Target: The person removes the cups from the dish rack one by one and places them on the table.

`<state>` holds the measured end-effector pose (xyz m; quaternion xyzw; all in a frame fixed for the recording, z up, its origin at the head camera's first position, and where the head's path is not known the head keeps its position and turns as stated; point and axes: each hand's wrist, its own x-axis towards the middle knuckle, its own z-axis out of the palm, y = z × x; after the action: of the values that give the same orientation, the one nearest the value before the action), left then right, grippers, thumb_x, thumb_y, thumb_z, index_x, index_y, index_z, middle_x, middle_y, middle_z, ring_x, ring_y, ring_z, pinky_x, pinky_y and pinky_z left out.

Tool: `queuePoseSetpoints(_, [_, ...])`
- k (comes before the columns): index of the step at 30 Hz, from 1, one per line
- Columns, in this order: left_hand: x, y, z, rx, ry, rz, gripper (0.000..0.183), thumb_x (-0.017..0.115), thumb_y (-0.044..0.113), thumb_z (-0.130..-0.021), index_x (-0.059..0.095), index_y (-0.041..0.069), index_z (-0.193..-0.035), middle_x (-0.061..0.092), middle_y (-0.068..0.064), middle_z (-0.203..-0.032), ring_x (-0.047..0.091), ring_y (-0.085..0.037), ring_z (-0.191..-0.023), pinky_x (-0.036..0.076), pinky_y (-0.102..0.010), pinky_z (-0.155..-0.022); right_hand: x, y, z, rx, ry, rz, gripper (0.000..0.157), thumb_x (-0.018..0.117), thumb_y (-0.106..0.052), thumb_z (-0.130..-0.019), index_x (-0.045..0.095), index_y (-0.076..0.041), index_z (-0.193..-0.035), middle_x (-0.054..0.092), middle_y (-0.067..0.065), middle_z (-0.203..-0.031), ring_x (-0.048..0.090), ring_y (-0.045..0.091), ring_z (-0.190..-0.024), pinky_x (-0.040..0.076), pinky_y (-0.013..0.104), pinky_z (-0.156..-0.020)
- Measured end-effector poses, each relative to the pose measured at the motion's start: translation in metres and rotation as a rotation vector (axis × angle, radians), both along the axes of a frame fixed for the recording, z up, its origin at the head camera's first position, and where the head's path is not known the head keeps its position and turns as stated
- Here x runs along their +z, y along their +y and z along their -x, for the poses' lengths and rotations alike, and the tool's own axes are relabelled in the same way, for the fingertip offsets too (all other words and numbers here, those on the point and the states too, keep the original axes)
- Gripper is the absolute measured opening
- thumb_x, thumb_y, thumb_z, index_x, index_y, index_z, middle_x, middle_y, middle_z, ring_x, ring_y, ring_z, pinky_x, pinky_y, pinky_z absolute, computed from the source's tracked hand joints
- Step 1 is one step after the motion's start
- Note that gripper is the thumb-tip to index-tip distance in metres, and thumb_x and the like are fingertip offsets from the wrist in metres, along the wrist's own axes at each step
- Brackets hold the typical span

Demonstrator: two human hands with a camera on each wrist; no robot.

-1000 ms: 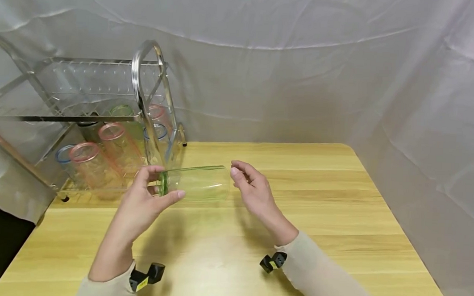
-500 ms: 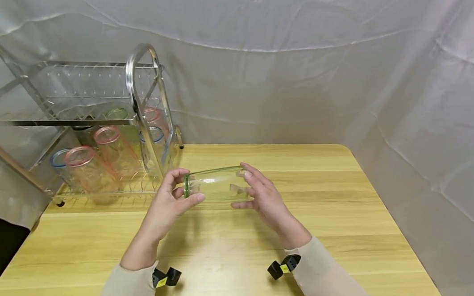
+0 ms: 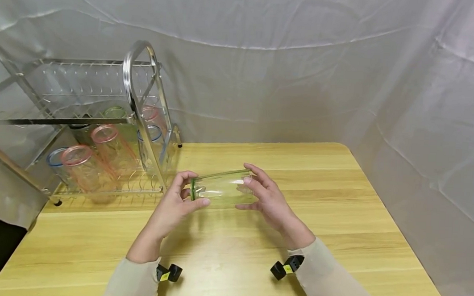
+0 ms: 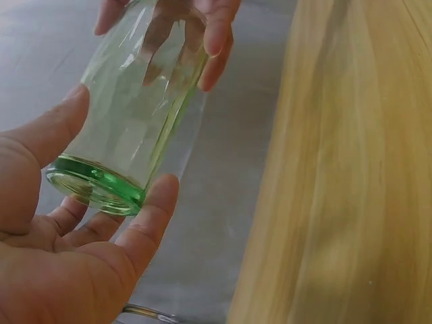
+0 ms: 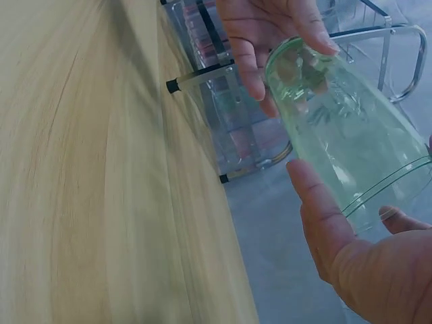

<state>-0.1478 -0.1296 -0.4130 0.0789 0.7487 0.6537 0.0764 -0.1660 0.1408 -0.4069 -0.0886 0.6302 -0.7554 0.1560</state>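
Note:
A clear green drinking glass (image 3: 222,191) lies sideways in the air over the table, held between both hands. My left hand (image 3: 173,205) grips its thick base, thumb on the near side and fingers on the far side. At the mouth end my right hand (image 3: 273,204) grips the glass, with some fingers visible through the wall. The left wrist view shows the green base (image 4: 94,185) between thumb and fingers of the left hand (image 4: 81,263). In the right wrist view the right hand (image 5: 371,260) holds the glass near its rim (image 5: 385,185).
A two-tier metal dish rack (image 3: 137,93) stands at the left on the wooden table (image 3: 300,169). Pink glasses (image 3: 87,167), blue-rimmed glasses (image 3: 150,145) and a green glass (image 3: 116,112) stand on its lower tier. Grey cloth (image 3: 265,78) hangs behind the table.
The left hand has carried the glass to the right. The right hand, earlier beside the mouth with fingers bent, has opened and taken hold of that end.

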Motion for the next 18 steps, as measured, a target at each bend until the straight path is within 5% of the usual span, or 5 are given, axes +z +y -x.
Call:
queuePoseSetpoints(5, [-0.005, 0.003, 0.003, -0.005, 0.01, 0.058, 0.072, 0.085, 0.013, -0.089, 0.043, 0.014, -0.147, 0.051, -0.015, -0.147, 0.055, -0.02, -0.094, 0.051, -0.024, -0.071, -0.002, 0.003, 0.001, -0.032, 0.021, -0.114, 0.061, 0.06, -0.031, -0.107, 0.037, -0.025, -0.163, 0.02, 0.017, -0.172, 0.022, 0.043, -0.159, 0.044, 0.074, -0.107])
queuePoseSetpoints(9, [-0.006, 0.006, 0.004, -0.006, 0.012, 0.106, 0.071, 0.085, 0.017, -0.09, 0.044, 0.018, -0.149, 0.046, -0.007, -0.161, 0.049, -0.023, -0.095, 0.047, -0.027, -0.075, -0.002, 0.005, 0.0, -0.067, 0.037, -0.215, 0.06, 0.063, -0.034, -0.106, 0.04, -0.03, -0.161, 0.021, 0.015, -0.173, 0.027, 0.041, -0.157, 0.035, 0.077, -0.113])
queuePoseSetpoints(15, [-0.009, 0.011, 0.004, -0.007, -0.024, 0.155, 0.073, 0.083, 0.022, -0.093, 0.041, 0.021, -0.152, 0.034, -0.008, -0.17, 0.048, -0.041, -0.139, 0.047, -0.051, -0.108, 0.0, 0.007, -0.002, -0.124, 0.088, -0.349, 0.059, 0.067, -0.038, -0.103, 0.044, -0.035, -0.158, 0.031, 0.011, -0.169, 0.048, 0.035, -0.143, 0.048, 0.058, -0.109])
queuePoseSetpoints(18, [-0.009, 0.012, 0.002, -0.011, -0.013, 0.175, 0.075, 0.082, 0.023, -0.094, 0.039, 0.02, -0.156, 0.033, -0.009, -0.171, 0.044, -0.047, -0.146, 0.043, -0.058, -0.117, 0.001, 0.008, -0.003, -0.156, 0.111, -0.378, 0.059, 0.069, -0.036, -0.103, 0.047, -0.035, -0.157, 0.036, 0.01, -0.166, 0.053, 0.033, -0.138, 0.052, 0.051, -0.105])
